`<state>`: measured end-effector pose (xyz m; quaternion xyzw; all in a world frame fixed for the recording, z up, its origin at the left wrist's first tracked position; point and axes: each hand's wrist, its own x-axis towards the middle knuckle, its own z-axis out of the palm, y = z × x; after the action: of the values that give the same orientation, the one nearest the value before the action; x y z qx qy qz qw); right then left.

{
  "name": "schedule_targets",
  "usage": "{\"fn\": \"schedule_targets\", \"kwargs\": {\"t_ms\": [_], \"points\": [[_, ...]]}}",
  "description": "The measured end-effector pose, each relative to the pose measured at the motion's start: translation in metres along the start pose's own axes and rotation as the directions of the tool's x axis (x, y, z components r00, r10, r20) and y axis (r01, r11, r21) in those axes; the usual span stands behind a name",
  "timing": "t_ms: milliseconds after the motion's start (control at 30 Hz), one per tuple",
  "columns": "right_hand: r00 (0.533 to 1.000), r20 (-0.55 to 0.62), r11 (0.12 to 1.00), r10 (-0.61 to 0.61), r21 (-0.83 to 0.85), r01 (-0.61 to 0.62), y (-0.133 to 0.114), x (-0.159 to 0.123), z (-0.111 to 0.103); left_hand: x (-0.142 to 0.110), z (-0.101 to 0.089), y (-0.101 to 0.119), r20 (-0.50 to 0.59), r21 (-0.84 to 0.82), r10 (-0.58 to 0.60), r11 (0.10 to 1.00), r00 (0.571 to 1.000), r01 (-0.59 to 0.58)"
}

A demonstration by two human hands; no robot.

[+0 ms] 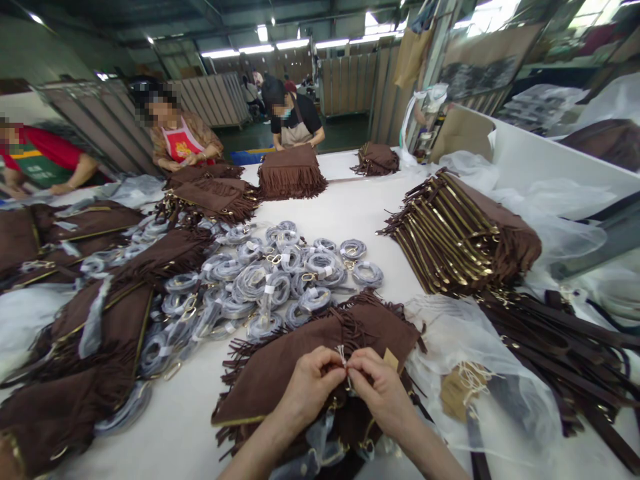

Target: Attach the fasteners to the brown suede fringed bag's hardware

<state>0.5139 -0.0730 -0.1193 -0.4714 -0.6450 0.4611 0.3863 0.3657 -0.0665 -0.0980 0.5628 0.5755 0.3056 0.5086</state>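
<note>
A brown fringed bag [295, 363] with a gold zipper edge lies on the table in front of me. Above it, my left hand [317, 380] and my right hand [373, 383] meet, thumbs and fingertips pinched together. Between them is a white string [342, 357], its loose end sticking up; both hands grip it. Part of a tan tag [391, 360] shows beside my right hand. Gold rings and clear plastic wrap sit below my hands, partly covered by them.
Coiled, wrapped straps [270, 280] lie beyond the bag. Stacked zippered bags [450, 230] stand at right, near loose dark straps [560, 353] and a plastic bag holding tan tags [463, 393]. More fringed bags [100, 320] fill the left. Co-workers [295, 120] stand across the table.
</note>
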Motion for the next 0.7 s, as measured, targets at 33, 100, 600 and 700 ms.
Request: {"fn": "schedule_targets", "kwargs": {"t_ms": [33,100,600,700], "points": [[1.000,-0.002,1.000,-0.001,-0.002,0.001,0.000,0.000,0.000,0.000,0.001,0.000,-0.030,0.041,0.028,0.999,0.999,-0.027],[1.000,-0.009,1.000,-0.009,-0.014,0.008,0.000,-0.001,0.000,0.000,0.002,0.000,-0.063,0.107,0.074,0.992,0.995,-0.067],[0.996,-0.071,0.989,-0.047,-0.146,0.036,-0.008,-0.001,0.000,-0.001,0.002,0.011,0.012,-0.008,-0.149,0.989,0.989,0.149],[0.998,-0.039,0.988,-0.044,-0.150,0.038,-0.007,-0.001,-0.003,0.002,0.002,0.017,0.068,-0.264,-0.246,0.930,0.967,0.255]]}}
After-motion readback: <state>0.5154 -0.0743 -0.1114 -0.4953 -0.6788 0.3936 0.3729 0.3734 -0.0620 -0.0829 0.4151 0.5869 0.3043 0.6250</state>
